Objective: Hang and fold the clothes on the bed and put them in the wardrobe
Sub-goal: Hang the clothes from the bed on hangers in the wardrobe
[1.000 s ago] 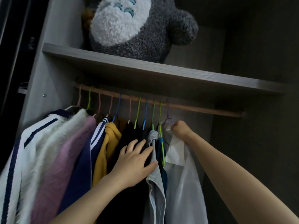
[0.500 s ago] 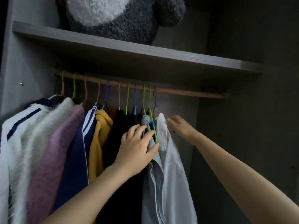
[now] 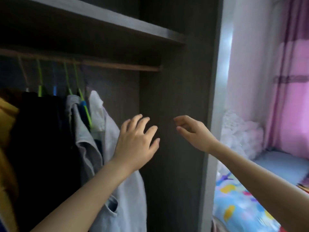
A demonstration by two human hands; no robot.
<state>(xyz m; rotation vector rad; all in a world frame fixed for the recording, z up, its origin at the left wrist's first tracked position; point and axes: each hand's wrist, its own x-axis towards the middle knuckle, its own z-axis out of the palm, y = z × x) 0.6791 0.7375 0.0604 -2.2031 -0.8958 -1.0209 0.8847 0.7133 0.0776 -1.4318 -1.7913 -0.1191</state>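
A pale blue shirt (image 3: 127, 190) with a white collar hangs at the right end of the wooden rail (image 3: 117, 65), beside a grey shirt (image 3: 87, 148) and dark clothes (image 3: 41, 139) on green and blue hangers. My left hand (image 3: 137, 143) hovers in front of the pale shirt's shoulder, fingers spread, holding nothing. My right hand (image 3: 192, 131) is in the air to its right, before the dark wardrobe side panel (image 3: 175, 114), fingers loosely bent and empty.
A shelf (image 3: 117, 22) runs above the rail. Right of the wardrobe edge lies the bed (image 3: 242, 211) with a colourful patterned cover, a white fluffy heap (image 3: 240, 131) on a blue surface and pink curtains (image 3: 287, 97). A yellow garment (image 3: 6, 118) hangs at far left.
Both hands have come off the hanging clothes and drawn back to the right. The view has swung right, away from the rail, bringing the bed and curtains into sight.
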